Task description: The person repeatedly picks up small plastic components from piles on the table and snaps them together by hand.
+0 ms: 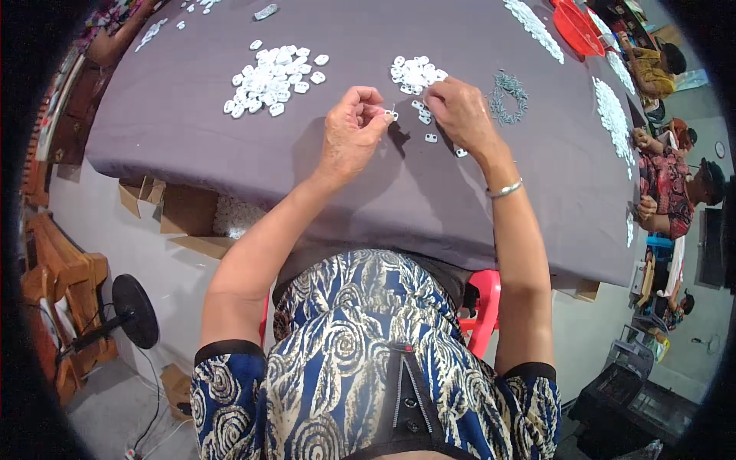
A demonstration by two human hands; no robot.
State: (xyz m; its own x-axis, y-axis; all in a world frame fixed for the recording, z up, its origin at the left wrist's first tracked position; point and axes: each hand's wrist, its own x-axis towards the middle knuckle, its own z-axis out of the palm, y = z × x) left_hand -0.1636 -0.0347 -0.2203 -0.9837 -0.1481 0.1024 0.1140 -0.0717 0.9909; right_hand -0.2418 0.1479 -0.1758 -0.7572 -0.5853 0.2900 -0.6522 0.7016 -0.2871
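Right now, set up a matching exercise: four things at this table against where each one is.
Things:
1. big heap of white pieces
2. grey metal bits
3. silver bangle
4. red dish

Places:
A. far right corner of the table
B. on the right wrist
C. left of the left hand
D. just right of the right hand

Pairs: 1-C, 2-D, 3-B, 4-A

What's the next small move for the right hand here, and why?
Probably pick one small white piece from the loose ones on the grey cloth. The left hand already pinches a white piece at its fingertips, while the right hand rests fingers-down beside the small white pile, apparently holding nothing.
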